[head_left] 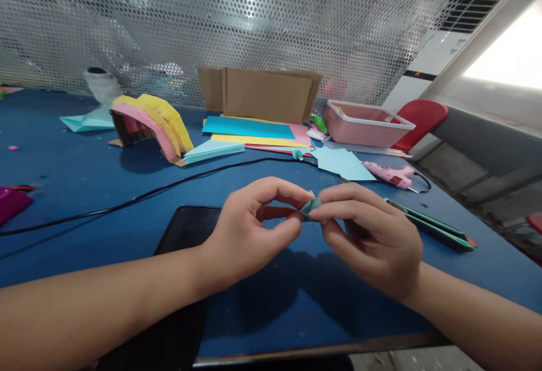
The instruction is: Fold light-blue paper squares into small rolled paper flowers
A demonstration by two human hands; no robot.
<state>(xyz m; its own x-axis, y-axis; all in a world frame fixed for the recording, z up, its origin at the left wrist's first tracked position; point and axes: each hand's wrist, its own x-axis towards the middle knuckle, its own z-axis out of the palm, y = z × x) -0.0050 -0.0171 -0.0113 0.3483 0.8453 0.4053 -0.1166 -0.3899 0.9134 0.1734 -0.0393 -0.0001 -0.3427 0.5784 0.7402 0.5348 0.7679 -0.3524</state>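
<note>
Paper scrap (310,206) pinched at nine o'clock in left hand (249,230) grip, at three o'clock in right hand (368,235) grip: keep pinches close together, pressure even.

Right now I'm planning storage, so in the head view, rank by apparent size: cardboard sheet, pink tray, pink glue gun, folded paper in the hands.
1. cardboard sheet
2. pink tray, somewhat smaller
3. pink glue gun
4. folded teal paper, smallest though nearest, pinched between left hand and right hand
</note>
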